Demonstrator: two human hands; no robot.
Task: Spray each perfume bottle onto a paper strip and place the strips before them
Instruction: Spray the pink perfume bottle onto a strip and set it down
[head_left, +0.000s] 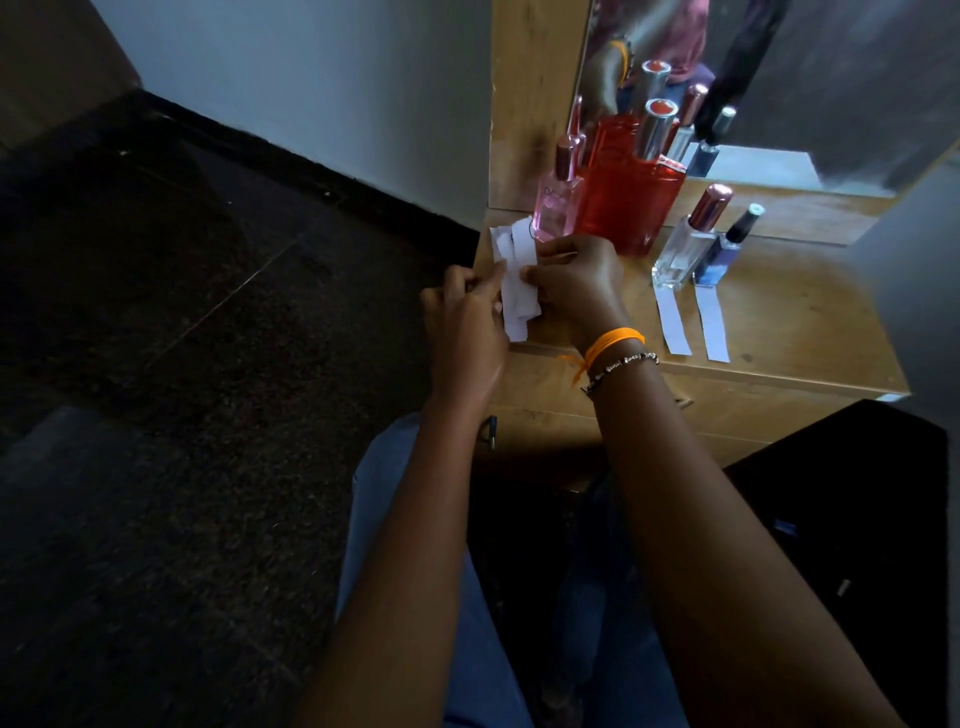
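Note:
Several perfume bottles stand on a small wooden table (789, 312): a pink bottle (557, 200), a large red bottle (628, 202), a clear bottle with a rose cap (685, 244) and a small blue bottle (723, 249). A white paper strip (673, 321) lies before the clear bottle and another strip (711, 322) before the blue one. My left hand (465, 322) and my right hand (576, 283) both pinch a bunch of white paper strips (517, 283) at the table's left corner, just in front of the pink bottle.
A mirror (779, 78) behind the bottles reflects them and a person's arm. A white wall and dark stone floor lie to the left. A black box (852, 519) stands low on the right beside my knees.

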